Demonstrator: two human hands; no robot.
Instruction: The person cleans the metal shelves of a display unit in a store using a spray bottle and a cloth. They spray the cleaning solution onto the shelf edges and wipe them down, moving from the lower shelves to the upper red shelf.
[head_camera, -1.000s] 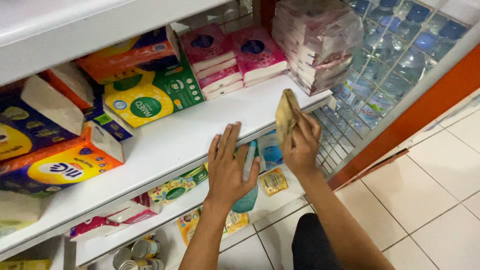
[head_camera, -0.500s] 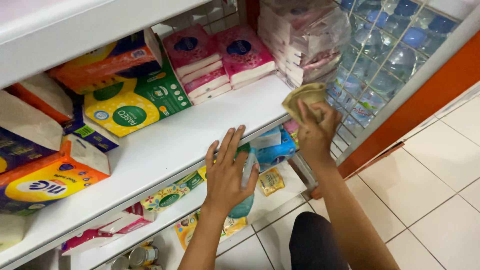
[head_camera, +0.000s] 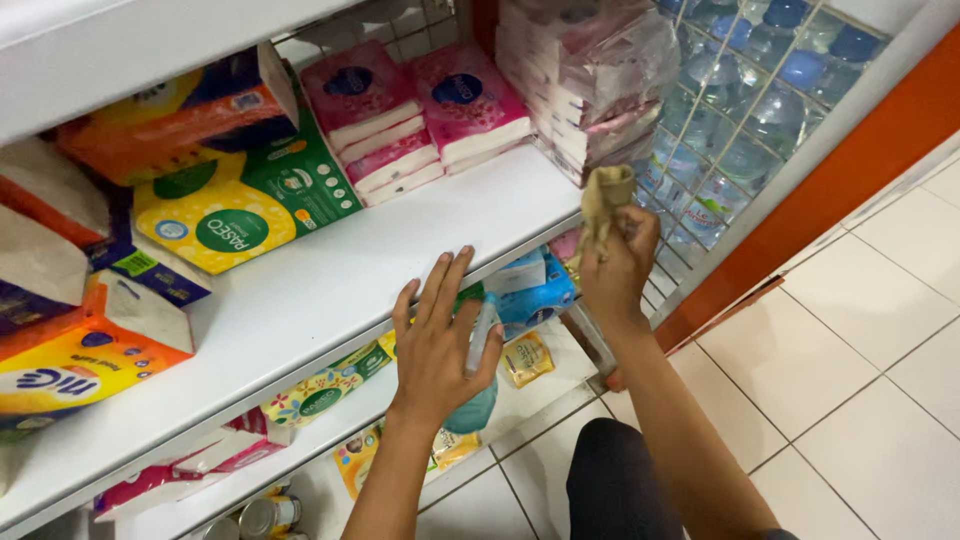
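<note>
Two hands: R hand (head_camera: 618, 268) fingers grip cloth (head_camera: 603, 200) upright, L hand (head_camera: 437, 345) fingers clasp spray bottle (head_camera: 480, 345)

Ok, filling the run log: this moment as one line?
left hand: spray bottle, fingers on white shelf | right hand: bunched tan cloth raised beside tissue packs

The right hand (head_camera: 618, 268) now sits higher and further right than a second ago — up at the front corner of the white shelf (head_camera: 330, 290). The tan cloth (head_camera: 604, 200) pinched in it stands bunched and narrow above the fingers, no longer spread flat. The left hand (head_camera: 440, 345) barely shifts; the teal spray bottle (head_camera: 478, 385) under its palm shows more plainly.
</note>
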